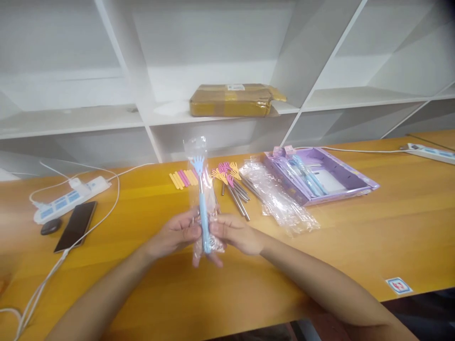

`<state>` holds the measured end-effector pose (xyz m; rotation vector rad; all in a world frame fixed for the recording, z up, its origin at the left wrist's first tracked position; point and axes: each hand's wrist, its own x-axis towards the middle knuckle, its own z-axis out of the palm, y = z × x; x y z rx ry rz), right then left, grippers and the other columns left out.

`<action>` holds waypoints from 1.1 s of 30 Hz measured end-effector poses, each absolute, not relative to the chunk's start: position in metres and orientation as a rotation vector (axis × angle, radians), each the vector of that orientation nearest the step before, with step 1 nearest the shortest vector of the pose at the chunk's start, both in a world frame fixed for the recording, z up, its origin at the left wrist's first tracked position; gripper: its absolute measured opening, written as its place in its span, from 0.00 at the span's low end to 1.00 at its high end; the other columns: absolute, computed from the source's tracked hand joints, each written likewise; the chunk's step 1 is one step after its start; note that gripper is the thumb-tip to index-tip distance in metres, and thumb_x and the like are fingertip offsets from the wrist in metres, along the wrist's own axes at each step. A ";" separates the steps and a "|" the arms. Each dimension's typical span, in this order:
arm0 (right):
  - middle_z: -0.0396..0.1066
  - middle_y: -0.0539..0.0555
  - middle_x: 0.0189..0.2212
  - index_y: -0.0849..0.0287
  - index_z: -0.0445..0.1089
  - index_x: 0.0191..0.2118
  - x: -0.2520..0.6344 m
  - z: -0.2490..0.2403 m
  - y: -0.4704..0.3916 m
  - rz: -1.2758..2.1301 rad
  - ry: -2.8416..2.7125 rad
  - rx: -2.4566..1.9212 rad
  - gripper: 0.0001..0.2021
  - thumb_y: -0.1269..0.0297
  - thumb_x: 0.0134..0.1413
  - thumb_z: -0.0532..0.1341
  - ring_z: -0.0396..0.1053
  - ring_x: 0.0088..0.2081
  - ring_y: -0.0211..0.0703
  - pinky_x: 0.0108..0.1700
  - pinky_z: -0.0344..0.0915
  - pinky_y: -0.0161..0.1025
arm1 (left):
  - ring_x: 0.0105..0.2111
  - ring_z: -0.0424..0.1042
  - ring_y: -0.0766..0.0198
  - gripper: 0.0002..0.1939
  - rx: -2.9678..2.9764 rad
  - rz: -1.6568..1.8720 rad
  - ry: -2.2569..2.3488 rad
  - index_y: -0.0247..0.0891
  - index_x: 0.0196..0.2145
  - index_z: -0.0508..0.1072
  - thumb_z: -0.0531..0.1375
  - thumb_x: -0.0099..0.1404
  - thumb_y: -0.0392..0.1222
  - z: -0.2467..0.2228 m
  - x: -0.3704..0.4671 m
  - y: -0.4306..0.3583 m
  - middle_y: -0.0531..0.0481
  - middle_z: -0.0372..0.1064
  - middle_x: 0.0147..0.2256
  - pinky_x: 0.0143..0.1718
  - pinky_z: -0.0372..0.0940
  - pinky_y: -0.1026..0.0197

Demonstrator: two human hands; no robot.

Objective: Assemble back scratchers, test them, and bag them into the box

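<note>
Between my two hands a blue back scratcher (203, 208) stands upright inside a clear plastic bag (195, 146), its hand-shaped head at the top. My left hand (180, 231) pinches the bag's left side near the handle, and my right hand (236, 232) grips the right side at the same height. Some fingertips show below and behind the bag. Just beyond lie several metal back scratcher rods (239, 201) with yellow and purple hand heads (224, 171). Left of these is a row of yellow and pink handles (183, 179), partly hidden behind the bag.
Clear plastic bags (284, 203) lie beside a purple box (355, 182) holding bagged blue scratchers (309, 177). At left are a power strip (73, 200), a phone (75, 226), a small black object (51, 226) and white cables. A taped carton (231, 102) sits on the shelf behind.
</note>
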<state>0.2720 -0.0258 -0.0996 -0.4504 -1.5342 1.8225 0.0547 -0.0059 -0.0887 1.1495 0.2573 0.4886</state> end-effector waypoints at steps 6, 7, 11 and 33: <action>0.66 0.49 0.29 0.59 0.66 0.36 0.267 -0.138 -0.058 1.792 -1.866 -0.413 0.25 0.42 0.75 0.51 0.62 0.30 0.35 0.34 0.62 0.34 | 0.34 0.84 0.50 0.31 1.144 0.295 0.376 0.43 0.70 0.60 0.60 0.75 0.53 -0.140 0.026 -0.046 0.38 0.81 0.43 0.27 0.71 0.62; 0.67 0.50 0.30 0.59 0.67 0.36 0.267 -0.142 -0.062 1.742 -1.946 -0.408 0.25 0.44 0.76 0.50 0.63 0.31 0.35 0.36 0.64 0.34 | 0.33 0.84 0.52 0.30 1.164 0.282 0.406 0.43 0.70 0.60 0.59 0.76 0.54 -0.146 0.020 -0.053 0.39 0.81 0.43 0.30 0.72 0.61; 0.73 0.54 0.34 0.61 0.70 0.39 0.264 -0.154 -0.070 1.526 -2.157 -0.372 0.23 0.51 0.78 0.47 0.70 0.36 0.38 0.43 0.68 0.36 | 0.35 0.82 0.57 0.20 1.455 0.234 0.581 0.44 0.62 0.70 0.54 0.79 0.52 -0.154 -0.002 -0.071 0.44 0.82 0.39 0.42 0.73 0.57; 0.74 0.55 0.37 0.60 0.73 0.41 0.290 -0.180 -0.045 0.940 -2.253 -0.951 0.18 0.56 0.77 0.52 0.71 0.38 0.41 0.44 0.65 0.38 | 0.30 0.80 0.61 0.28 1.193 1.214 1.116 0.42 0.54 0.61 0.69 0.64 0.53 -0.196 0.018 0.033 0.52 0.73 0.40 0.34 0.75 0.58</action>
